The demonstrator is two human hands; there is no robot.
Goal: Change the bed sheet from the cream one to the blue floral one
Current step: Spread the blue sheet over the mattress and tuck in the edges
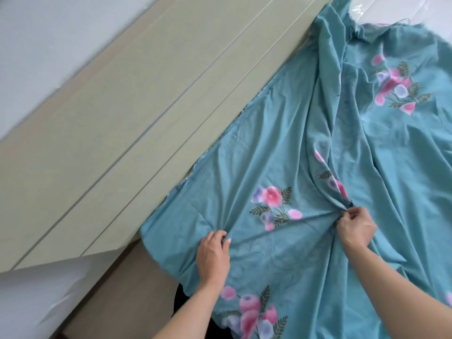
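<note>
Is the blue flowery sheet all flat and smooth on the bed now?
No, the blue floral sheet is bunched into long folds, and the left hand and right hand each pinch a gather of it.

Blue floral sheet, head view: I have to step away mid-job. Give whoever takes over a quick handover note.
Left hand: pinches a fold of the blue floral sheet near its edge by the headboard.
Right hand: pinches a bunched ridge of the same sheet further in.
Sheet: lies over the bed, creased, with long folds running towards the far corner, where shiny bare mattress shows.
Done: blue sheet is on the bed; no cream sheet in view.
Left: pull the folds flat, cover the far corner, square the edges.
</note>
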